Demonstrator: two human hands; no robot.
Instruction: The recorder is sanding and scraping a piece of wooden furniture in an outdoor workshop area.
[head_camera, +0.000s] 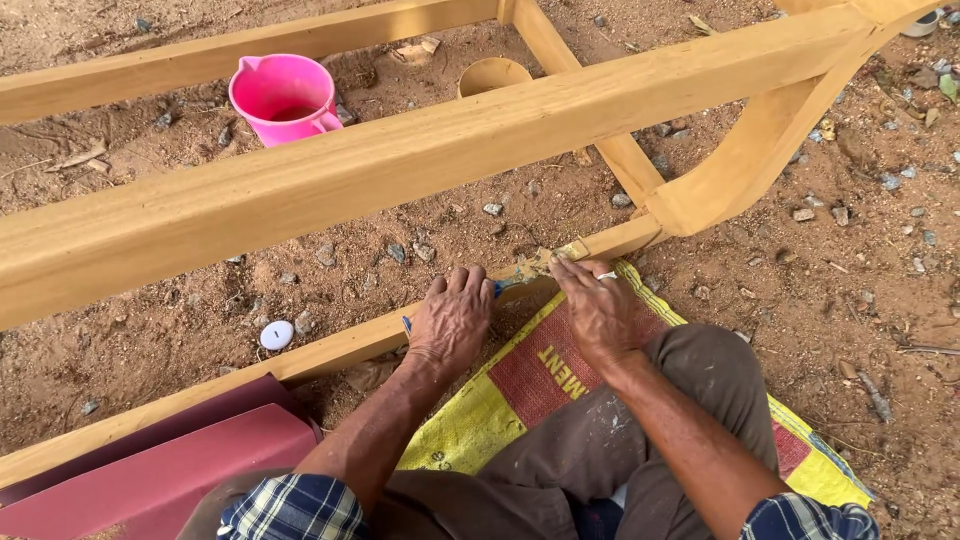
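Scraper blade (520, 272) lies flat along the lower rail (330, 350) of the wooden frame (420, 160), a thin, stiff, light tool. Left hand (452, 320) closes round its blue handle; right hand (598, 310) presses fingertips on the blade. Best held by the handle, likely.

The left hand (452, 318) covers most of a blue-handled tool (500, 287), so its kind cannot be told. The wooden frame (400, 160) runs past the left, top and right edges. The maroon block (170, 470) is cut off at the near left, and the yellow woven sack (480, 420) lies partly under the legs.
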